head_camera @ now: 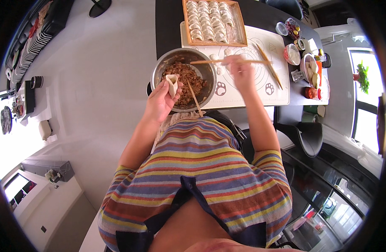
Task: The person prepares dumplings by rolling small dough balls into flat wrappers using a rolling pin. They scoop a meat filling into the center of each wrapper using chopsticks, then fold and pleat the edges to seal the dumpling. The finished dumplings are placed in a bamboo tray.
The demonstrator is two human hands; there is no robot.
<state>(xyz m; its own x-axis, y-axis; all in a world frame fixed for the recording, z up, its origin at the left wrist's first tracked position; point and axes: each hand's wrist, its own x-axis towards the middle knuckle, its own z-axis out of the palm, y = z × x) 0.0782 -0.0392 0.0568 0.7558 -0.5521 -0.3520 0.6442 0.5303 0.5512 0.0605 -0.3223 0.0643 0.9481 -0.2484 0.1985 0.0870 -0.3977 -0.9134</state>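
My left hand holds a partly folded dumpling wrapper with some filling inside, above the near left part of a steel mixing bowl. Brown minced filling lies in the bowl, and a wooden chopstick leans over its near rim. My right hand, slightly blurred, is over the white pastry mat, right of the bowl. A thin wooden stick lies level across the bowl's right side and passes at my right hand; whether my fingers grip it is unclear. Small dough pieces lie beside the bowl.
A wooden tray with rows of folded dumplings stands at the mat's far edge. A wooden rolling pin lies slanted on the mat. Further right stand a bowl of flour, a larger bowl of food and a red-lidded jar.
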